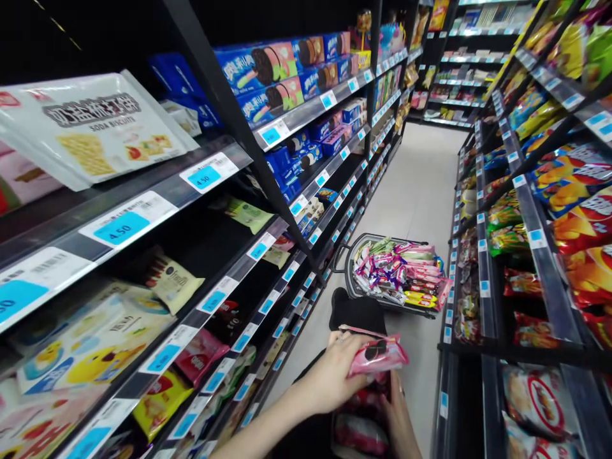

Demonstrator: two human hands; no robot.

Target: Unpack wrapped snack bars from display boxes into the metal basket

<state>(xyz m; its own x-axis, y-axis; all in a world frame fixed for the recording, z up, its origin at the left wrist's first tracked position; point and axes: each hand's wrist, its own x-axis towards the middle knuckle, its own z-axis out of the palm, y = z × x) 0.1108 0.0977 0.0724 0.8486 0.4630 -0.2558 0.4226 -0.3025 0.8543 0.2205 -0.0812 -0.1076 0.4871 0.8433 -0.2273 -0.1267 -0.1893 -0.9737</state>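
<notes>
My left hand [337,375] is closed around a pink snack packet [380,354] with a dark picture on its front, low in the head view. Below it, a see-through pink and red packet [359,433] lies close against my body, partly in shadow. Along the right side of these packets my right hand [398,408] is pressed, its fingers curved against them and partly hidden. In front of my dark shoe [356,312], a black shopping basket [352,280] stands on the floor, heaped with small colourful wrapped sweets [387,271].
Shelves on the left hold white soda biscuits [95,131], blue cookie boxes [268,64] and bagged snacks. The right-hand shelves carry chip bags [586,223]. Pale aisle floor [415,172] runs between them to a far shelf [473,70]. Shelf edges with price tags flank both sides.
</notes>
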